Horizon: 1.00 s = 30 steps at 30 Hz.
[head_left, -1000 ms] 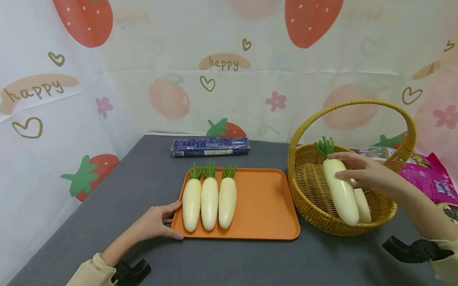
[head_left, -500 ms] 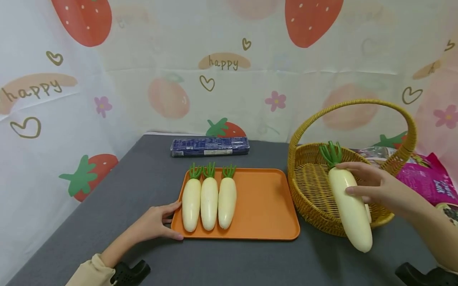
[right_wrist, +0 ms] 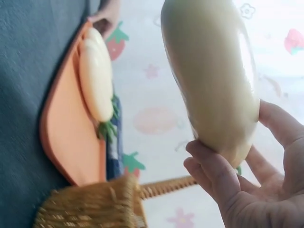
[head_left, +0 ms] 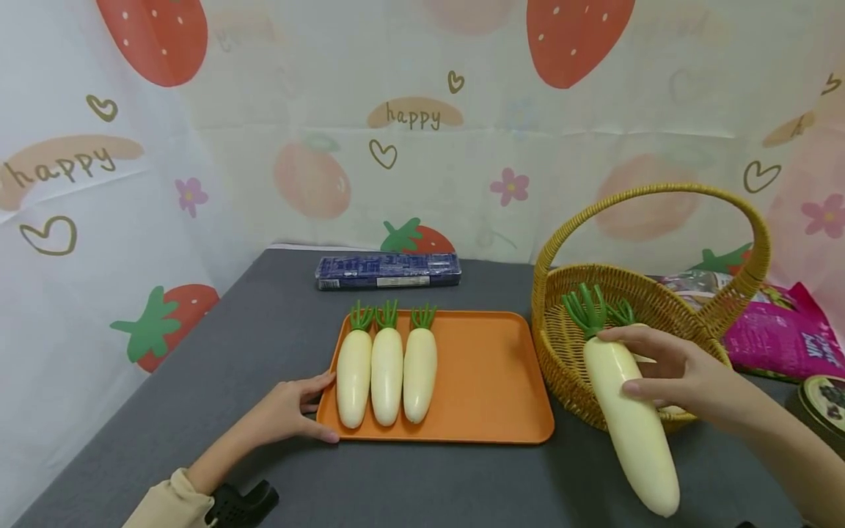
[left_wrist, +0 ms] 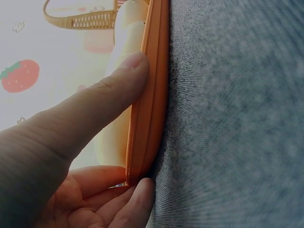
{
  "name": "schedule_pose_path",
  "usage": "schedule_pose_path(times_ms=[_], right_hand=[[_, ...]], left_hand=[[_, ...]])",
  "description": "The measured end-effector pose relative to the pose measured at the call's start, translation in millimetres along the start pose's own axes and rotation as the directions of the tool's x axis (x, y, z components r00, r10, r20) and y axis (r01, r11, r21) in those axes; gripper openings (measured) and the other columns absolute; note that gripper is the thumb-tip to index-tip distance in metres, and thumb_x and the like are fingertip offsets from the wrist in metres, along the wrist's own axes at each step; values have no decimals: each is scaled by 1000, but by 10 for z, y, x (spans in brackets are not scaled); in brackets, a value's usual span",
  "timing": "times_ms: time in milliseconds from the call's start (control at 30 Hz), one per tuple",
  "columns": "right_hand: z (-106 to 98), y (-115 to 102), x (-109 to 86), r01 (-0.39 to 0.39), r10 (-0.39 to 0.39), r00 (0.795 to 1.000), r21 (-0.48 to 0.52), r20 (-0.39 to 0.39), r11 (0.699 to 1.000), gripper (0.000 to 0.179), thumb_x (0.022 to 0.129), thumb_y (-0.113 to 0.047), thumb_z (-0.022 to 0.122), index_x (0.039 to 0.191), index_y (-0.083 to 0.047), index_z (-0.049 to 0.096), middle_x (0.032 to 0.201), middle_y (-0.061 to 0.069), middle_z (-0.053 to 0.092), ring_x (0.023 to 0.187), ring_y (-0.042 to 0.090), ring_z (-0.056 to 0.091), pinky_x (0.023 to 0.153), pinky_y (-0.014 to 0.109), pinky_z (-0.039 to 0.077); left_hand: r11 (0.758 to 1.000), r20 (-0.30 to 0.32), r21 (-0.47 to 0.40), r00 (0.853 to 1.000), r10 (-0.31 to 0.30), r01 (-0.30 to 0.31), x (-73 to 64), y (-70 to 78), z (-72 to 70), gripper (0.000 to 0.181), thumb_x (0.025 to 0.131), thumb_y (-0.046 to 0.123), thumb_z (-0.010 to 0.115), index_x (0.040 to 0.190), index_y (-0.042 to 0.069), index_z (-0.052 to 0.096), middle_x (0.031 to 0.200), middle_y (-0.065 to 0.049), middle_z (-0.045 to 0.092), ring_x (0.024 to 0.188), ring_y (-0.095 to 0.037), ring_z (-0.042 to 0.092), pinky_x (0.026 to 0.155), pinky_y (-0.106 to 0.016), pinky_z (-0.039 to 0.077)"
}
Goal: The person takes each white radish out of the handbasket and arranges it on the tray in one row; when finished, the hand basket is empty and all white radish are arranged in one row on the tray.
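My right hand [head_left: 686,381] grips a white radish [head_left: 627,425] near its green leafy top, thumb on one side and fingers on the other. The radish hangs tilted over the front of the wicker basket [head_left: 561,367], its tip towards me. Behind it, another radish [head_left: 622,314] in the basket is mostly hidden. On the left, my left hand [head_left: 287,412] holds the near left corner of an orange tray [head_left: 495,378], the thumb [left_wrist: 135,66] against its front rim. Three radishes [head_left: 386,378] lie side by side on the tray's left half, leaves away from me.
A dark blue wrapped package [head_left: 387,271] lies behind the tray. The basket's tall arched handle [head_left: 650,189] rises at the right. Beyond it are a magenta bag [head_left: 782,334] and a round tin [head_left: 825,407]. A printed curtain [head_left: 462,176] closes off the back.
My right hand has lifted the radish out of the basket and brought it towards me, then slightly left. The left hand, tray and the radishes on it have stayed put.
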State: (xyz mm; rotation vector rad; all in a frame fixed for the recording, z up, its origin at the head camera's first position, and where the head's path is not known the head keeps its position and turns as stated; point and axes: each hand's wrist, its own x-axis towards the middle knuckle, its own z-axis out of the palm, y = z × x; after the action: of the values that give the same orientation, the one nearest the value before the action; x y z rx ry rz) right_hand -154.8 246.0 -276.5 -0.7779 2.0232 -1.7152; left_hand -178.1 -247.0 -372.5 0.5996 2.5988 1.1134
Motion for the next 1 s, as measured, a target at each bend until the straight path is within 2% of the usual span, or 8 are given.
schedule_pose_path(times_ms=[167,333,367,500,667,833,1000], right_hand=[[152,8,117,-49,48,998,-34,-35,998,46,90,0,48,133,-17,43,132,13,29,99,27,54,74,45,50],[265,12,257,-86,84,994,-39,-73,996,47,90,-5,52,135,-12,40,139,22,20,102,25,53,71,43,49],[285,21,283,-90,87,993,-33,-77,995,47,89,-6,53,135,-11,40,139,22,20,97,23,54,67,40,49],[359,80,388,-97,97,992,1,-82,995,49,88,-7,56,134,-8,40,139,22,21,96,23,54,65,37,49],[429,152,529,-112,113,988,15,-109,994,53,86,-11,61,135,-9,40,139,18,26,103,29,52,71,40,49],[476,218,664,-97,103,989,57,-102,994,56,86,-11,61,137,-6,36,141,18,24,110,30,48,78,44,48],[566,278,818,-93,102,989,81,-110,992,59,86,-13,62,138,-7,35,142,16,23,112,32,46,79,44,48]], left_hand=[[1000,1,2,1000,5,-5,3,-5,-1,94,67,33,78,133,-12,30,135,-30,29,116,-38,40,81,-30,48],[999,17,4,999,44,-44,4,-34,2,92,69,33,77,134,-12,28,135,-30,26,116,-37,41,81,-29,48],[999,23,3,998,53,-53,4,-38,4,92,70,32,77,134,-12,28,135,-31,26,116,-37,41,81,-29,48],[998,26,7,998,63,-63,2,-47,12,93,70,33,77,134,-13,28,135,-31,26,118,-38,38,81,-29,48],[999,13,2,999,53,-53,-4,-44,16,93,69,33,77,133,-13,29,135,-31,27,117,-38,39,80,-29,48],[998,18,-2,998,58,-58,0,-55,19,93,69,33,77,133,-13,28,135,-31,27,118,-38,37,81,-28,48],[998,23,-9,998,59,-59,-3,-70,11,94,69,32,78,133,-13,28,135,-31,26,119,-38,36,82,-28,47]])
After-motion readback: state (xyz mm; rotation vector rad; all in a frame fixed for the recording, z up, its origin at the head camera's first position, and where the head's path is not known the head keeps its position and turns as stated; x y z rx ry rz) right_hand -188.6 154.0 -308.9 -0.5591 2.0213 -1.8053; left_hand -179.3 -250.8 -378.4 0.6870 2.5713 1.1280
